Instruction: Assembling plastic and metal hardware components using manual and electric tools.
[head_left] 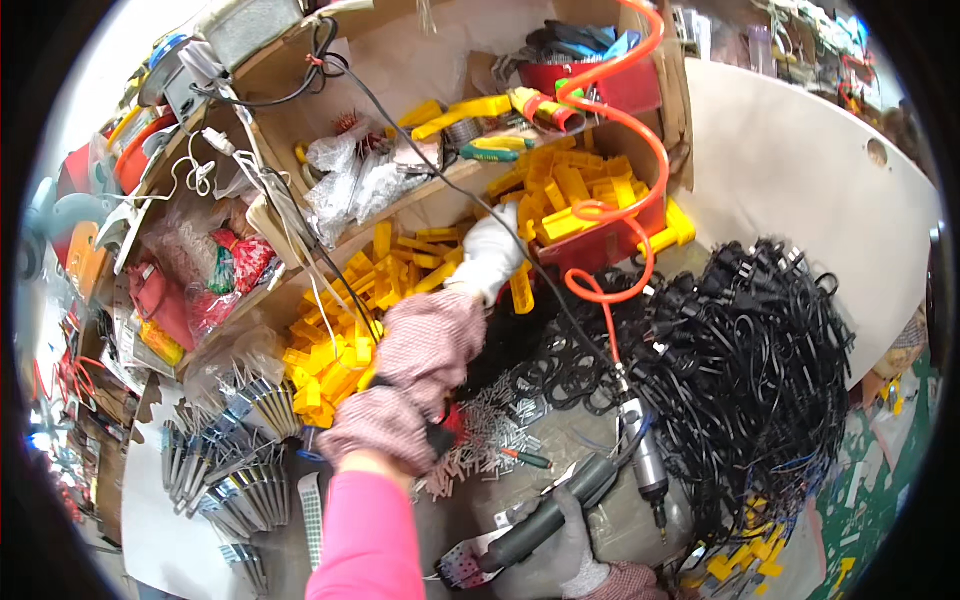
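Note:
My left hand (490, 252), in a white glove with a checkered sleeve guard, reaches forward to the yellow plastic pieces (410, 258) beside the red bin (578, 247). Its fingertips are hard to make out, so I cannot see whether it grips a piece. At the lower middle my right hand (573, 545), in a grey glove, is closed round a dark tubular handle (540, 522). A perforated plate (463, 565) sits at the handle's near left end, and a cord leaves its far end.
A powered screwdriver (646, 462) hangs from a coiled orange hose (655, 160) right of the handle. Black corded plugs (750, 380) heap at the right. Small metal pins (490, 440), a green screwdriver (527, 458) and grey metal parts (235, 470) lie on the table. Wooden shelves (460, 165) stand behind.

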